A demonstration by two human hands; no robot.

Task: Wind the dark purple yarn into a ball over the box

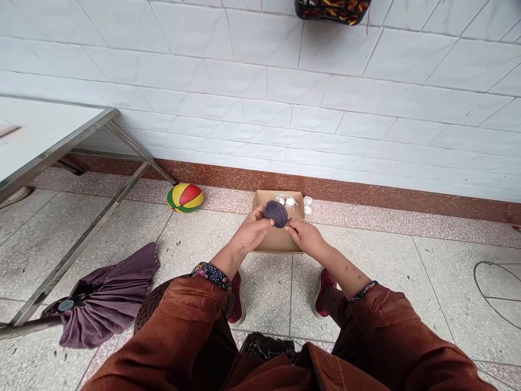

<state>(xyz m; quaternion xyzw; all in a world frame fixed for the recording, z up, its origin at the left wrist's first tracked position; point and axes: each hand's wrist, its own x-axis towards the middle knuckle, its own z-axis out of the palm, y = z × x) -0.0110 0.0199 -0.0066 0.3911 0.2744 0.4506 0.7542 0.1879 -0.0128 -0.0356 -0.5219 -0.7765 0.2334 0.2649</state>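
Observation:
A dark grey-purple ball of yarn [276, 213] is held up over a shallow brown cardboard box [280, 243] on the floor. My left hand [253, 229] is closed around the ball's left side, thumb in front. At its lower right edge, the fingers of my right hand [304, 234] are pinched together on the yarn; whether they grip the ball itself or a loose strand, I cannot tell. Inside the box, near its back edge, lie small white round things [290, 201] with pale string. More white round pieces [308, 202] sit just outside the box's right side.
A tiled wall [260, 108] rises behind the box. To the left are a multicoloured ball [185, 197], a metal-framed table [91, 126] and a folded purple umbrella [109, 298]. A dark basket [332, 10] hangs above. A wire ring [480, 290] is at the right.

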